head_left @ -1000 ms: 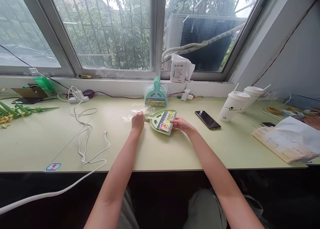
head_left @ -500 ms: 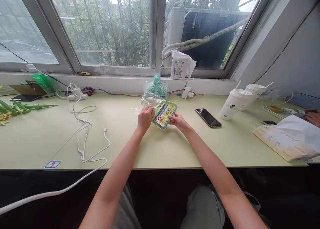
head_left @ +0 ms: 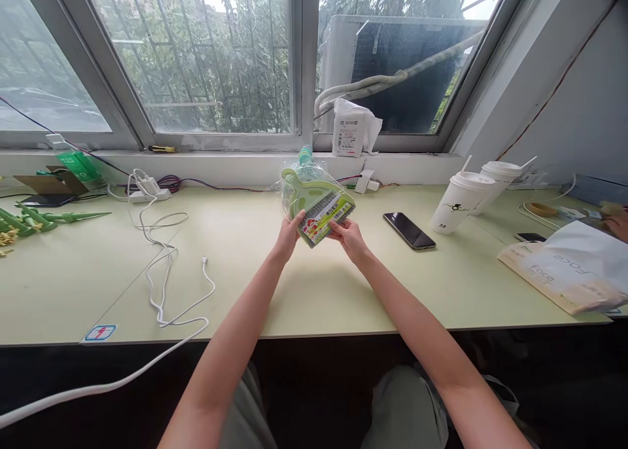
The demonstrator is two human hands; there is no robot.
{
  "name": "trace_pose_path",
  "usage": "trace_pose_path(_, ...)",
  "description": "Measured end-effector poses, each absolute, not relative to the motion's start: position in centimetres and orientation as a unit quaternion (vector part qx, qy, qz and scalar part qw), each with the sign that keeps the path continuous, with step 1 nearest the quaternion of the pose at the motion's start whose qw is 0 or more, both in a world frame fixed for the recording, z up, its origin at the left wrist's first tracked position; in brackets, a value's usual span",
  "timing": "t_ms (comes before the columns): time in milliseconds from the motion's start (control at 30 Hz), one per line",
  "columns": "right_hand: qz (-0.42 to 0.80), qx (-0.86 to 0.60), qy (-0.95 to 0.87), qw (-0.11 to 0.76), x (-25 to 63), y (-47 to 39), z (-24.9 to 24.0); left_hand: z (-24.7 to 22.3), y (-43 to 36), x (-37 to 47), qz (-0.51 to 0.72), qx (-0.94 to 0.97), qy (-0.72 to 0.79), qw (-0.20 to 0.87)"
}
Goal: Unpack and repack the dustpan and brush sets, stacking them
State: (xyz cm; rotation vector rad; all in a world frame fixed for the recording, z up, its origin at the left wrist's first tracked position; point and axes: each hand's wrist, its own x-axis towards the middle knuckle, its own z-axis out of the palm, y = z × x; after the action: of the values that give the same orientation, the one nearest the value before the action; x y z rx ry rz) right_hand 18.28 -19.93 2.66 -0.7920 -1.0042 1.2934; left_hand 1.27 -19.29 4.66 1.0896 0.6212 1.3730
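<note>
A light green mini dustpan and brush set (head_left: 314,203) with a colourful label is held tilted above the pale green table (head_left: 314,292), partly inside a clear plastic bag (head_left: 299,174). My left hand (head_left: 289,234) grips its lower left edge and the bag. On the lower right edge, by the label, my right hand (head_left: 346,232) pinches the set. A teal set of the same kind (head_left: 305,154) stands behind it against the sill, mostly hidden.
A black phone (head_left: 409,230) and two white lidded cups (head_left: 461,199) lie to the right, with a paper bag (head_left: 564,272) further right. A white cable (head_left: 161,266) loops on the left. Green plastic pieces (head_left: 29,216) sit far left. Another person's hand (head_left: 619,223) shows at the right edge.
The green dustpan set was lying flat on the table; both hands have lifted it upright and it now sits partly inside the clear bag.
</note>
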Motion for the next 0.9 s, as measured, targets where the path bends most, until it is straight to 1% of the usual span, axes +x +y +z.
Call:
trace_pose_path(67,0.531,-0.356,-0.421,0.644,18.1,-20.2,2.9,4.5,-20.0,2.4,0.569,0.48,0.243,0.622)
trace_pose_path(167,0.488,-0.376,-0.408,0.674,17.8,-20.4,3.3,4.6,-20.7,3.2,0.559,0.504,0.199,0.628)
trace_pose_path(267,0.491,-0.384,-0.418,0.662,17.9,-20.5,3.6,4.7,-20.9,3.1,0.545,0.517,0.183,0.635)
trace_pose_path(333,0.498,-0.38,-0.427,0.652,18.1,-20.6,3.9,4.7,-20.9,2.8,0.525,0.516,0.2,0.647)
trace_pose_path(400,0.495,-0.366,-0.431,0.66,18.4,-20.7,4.1,4.5,-20.9,2.5,0.484,0.521,0.221,0.668)
trace_pose_path(500,0.491,-0.344,-0.424,0.679,18.7,-20.9,4.4,4.6,-21.0,2.1,0.377,0.56,0.216,0.705)
trace_pose_path(567,0.498,-0.333,-0.419,0.682,18.6,-21.0,4.5,4.7,-21.0,1.9,0.35,0.576,0.204,0.71)
trace_pose_path(633,0.506,-0.331,-0.42,0.677,18.4,-20.9,4.4,4.8,-20.6,1.7,0.404,0.575,0.216,0.678)
trace_pose_path(733,0.517,-0.353,-0.418,0.658,18.1,-20.5,4.0,4.7,-19.9,1.3,0.494,0.572,0.285,0.589)
trace_pose_path(800,0.539,-0.372,-0.409,0.635,18.1,-20.2,3.7,4.6,-19.5,0.9,0.494,0.582,0.33,0.556)
trace_pose_path(900,0.593,-0.384,-0.405,0.581,18.4,-19.7,3.4,4.5,-19.4,0.5,0.457,0.596,0.364,0.551)
